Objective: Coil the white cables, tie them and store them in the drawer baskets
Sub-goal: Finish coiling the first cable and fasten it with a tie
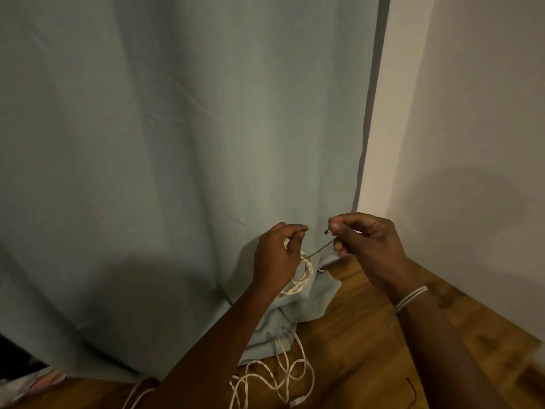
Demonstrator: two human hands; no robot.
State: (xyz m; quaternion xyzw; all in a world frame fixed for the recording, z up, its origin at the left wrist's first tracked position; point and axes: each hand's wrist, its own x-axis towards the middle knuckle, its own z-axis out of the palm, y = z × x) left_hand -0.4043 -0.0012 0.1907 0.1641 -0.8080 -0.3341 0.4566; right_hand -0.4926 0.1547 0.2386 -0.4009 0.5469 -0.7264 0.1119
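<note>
The left hand [277,255] grips a small coiled white cable [298,276] and pinches one end of a thin dark twist tie [320,250]; the right hand [367,240] pinches the other end. Nearer, loose white cables [277,376] sprawl on the wooden floor [368,335] before a pale blue curtain [177,143].

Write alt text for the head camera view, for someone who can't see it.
Two bare hands twist a thin dark tie around a coiled white cable, held in the left hand opposite the right hand. Loose white cables lie on the wooden floor below a pale curtain.
</note>
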